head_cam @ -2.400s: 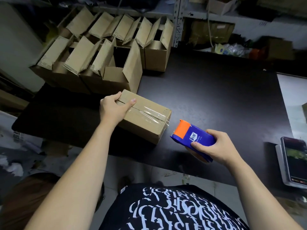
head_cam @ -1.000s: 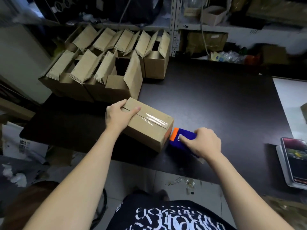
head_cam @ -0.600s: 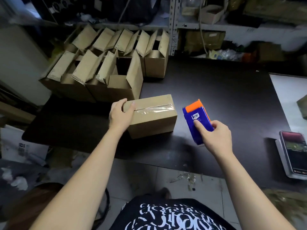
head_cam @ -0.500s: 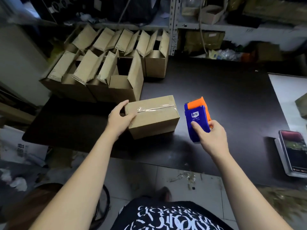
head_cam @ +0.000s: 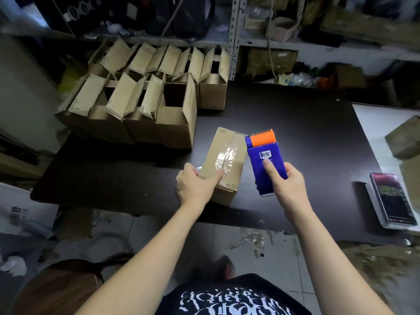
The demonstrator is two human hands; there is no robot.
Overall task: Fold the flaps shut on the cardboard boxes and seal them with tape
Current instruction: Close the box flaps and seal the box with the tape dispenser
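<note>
Cardboard box taped along top seam, held by left grip; tape dispenser clasped in right grip; far-left open boxes unsealed.

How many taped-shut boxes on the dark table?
1: the taped box, held by the left hand beside the tape dispenser; open boxes behind might hide others.

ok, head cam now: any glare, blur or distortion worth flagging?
Head view: white glare on the clear tape across the sealed box. Head view: corners and floor smeared, left hand slightly soft, tape dispenser label sharp. Head view: wide-angle tilts the shelf upright and bows the table edges.
</note>
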